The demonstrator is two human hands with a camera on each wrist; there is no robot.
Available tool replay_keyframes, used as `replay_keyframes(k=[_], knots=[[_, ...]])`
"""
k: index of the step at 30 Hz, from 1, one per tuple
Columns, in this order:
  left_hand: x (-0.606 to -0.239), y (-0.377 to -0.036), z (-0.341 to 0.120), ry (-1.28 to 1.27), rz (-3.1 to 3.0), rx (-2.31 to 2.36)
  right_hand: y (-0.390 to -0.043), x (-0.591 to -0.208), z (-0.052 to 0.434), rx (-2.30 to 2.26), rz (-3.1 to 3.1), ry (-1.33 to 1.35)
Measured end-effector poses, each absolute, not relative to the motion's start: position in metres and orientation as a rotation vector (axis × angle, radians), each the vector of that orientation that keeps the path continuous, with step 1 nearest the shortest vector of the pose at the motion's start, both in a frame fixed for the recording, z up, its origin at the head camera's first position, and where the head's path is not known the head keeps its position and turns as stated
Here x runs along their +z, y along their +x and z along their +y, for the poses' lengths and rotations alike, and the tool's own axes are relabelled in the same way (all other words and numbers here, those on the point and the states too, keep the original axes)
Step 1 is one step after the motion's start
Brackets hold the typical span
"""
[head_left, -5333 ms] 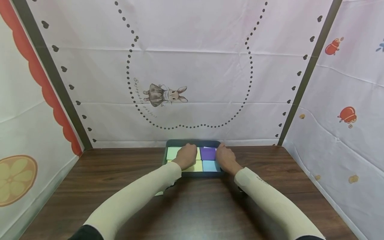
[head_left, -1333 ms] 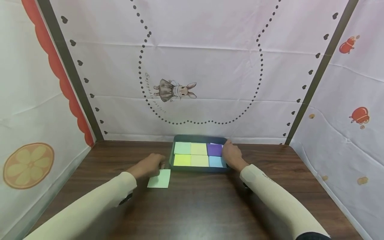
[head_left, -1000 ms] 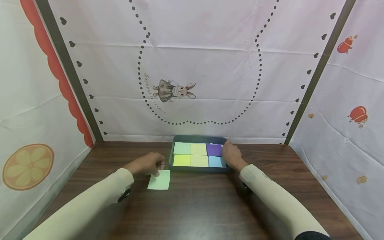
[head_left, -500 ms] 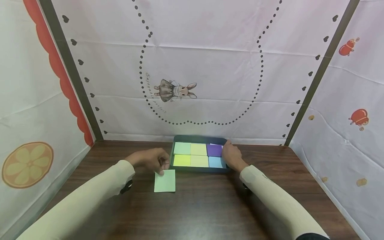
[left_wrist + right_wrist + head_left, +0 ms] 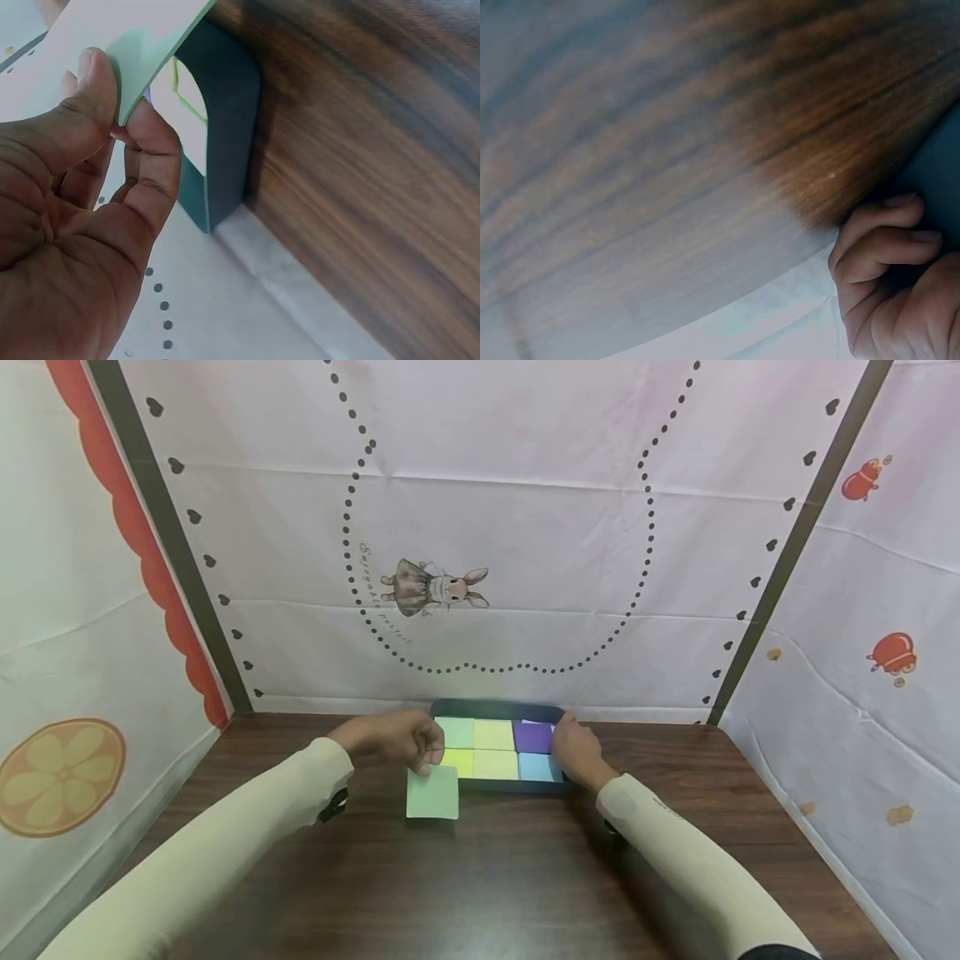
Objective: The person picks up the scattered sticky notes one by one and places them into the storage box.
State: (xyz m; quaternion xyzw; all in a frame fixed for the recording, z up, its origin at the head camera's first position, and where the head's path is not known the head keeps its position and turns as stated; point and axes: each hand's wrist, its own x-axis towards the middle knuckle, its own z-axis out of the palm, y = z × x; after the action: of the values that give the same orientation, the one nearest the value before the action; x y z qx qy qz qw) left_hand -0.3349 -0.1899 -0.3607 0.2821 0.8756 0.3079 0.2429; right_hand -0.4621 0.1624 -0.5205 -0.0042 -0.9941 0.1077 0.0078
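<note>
My left hand (image 5: pixel 397 737) pinches a pale green square sticky note pad (image 5: pixel 432 795) by its far edge, between thumb and fingers. In the left wrist view the pad (image 5: pixel 120 45) tilts upward, with a dark tray (image 5: pixel 234 112) behind it. The tray (image 5: pixel 510 787) stands at the back of the table; inside, square pads lie in two rows: green (image 5: pixel 456 732), yellow, purple (image 5: pixel 533 737) and blue (image 5: pixel 540 767). At the tray's right end, my right hand (image 5: pixel 577 752) grips the wall with curled fingers, seen in the right wrist view.
Brown wood table (image 5: pixel 480 885) stretches in front of the tray. A white printed cloth (image 5: pixel 495 552) hangs right behind the tray, and more printed cloth (image 5: pixel 862 693) stands along both sides.
The left hand went from the tray to the green pad on the table at left, pinched it, and has lifted it rightward toward the tray. The right hand stays at the tray's right end.
</note>
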Motion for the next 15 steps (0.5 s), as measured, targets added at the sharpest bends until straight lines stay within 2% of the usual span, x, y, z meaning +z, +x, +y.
replay_keyframes(k=[15], knots=[[-0.345, -0.36, -0.17, 0.864, 2.5, 0.756, -0.46, -0.517, 0.162, 0.343, -3.146, -0.007]])
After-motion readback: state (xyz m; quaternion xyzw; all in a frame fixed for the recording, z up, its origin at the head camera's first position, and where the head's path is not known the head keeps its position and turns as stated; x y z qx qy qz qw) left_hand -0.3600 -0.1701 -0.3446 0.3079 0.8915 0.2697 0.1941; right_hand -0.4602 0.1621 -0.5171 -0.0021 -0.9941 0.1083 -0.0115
